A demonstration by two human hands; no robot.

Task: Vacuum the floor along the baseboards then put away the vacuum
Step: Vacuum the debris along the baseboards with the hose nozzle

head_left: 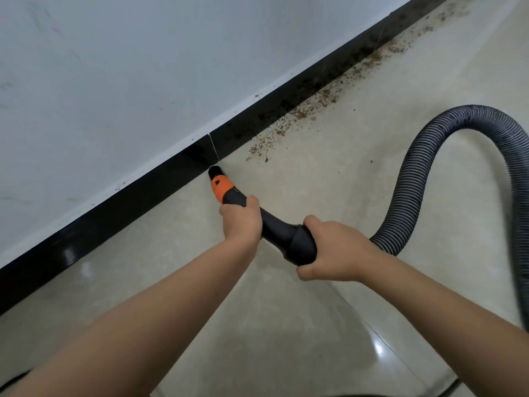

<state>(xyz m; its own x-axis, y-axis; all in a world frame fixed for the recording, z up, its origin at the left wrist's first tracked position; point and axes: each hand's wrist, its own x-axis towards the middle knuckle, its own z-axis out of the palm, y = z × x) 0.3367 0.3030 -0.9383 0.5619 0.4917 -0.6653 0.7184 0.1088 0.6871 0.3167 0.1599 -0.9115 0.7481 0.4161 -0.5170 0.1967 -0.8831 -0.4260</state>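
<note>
A black vacuum nozzle point(282, 233) with an orange collar point(220, 187) points at the foot of the black baseboard point(120, 204). My left hand point(242, 220) grips the nozzle just behind the orange collar. My right hand point(335, 250) grips the thick rear end where the ribbed grey hose point(423, 173) joins. The nozzle's open tip point(215, 171) sits on the floor right beside the baseboard. Brown crumbs of dirt point(303, 116) lie along the baseboard, to the right of the tip.
A white wall point(128, 67) rises above the baseboard. The beige tiled floor point(315, 325) fills the lower view. The hose loops up and off the right edge. A dark cord shows at the bottom left corner point(14, 381).
</note>
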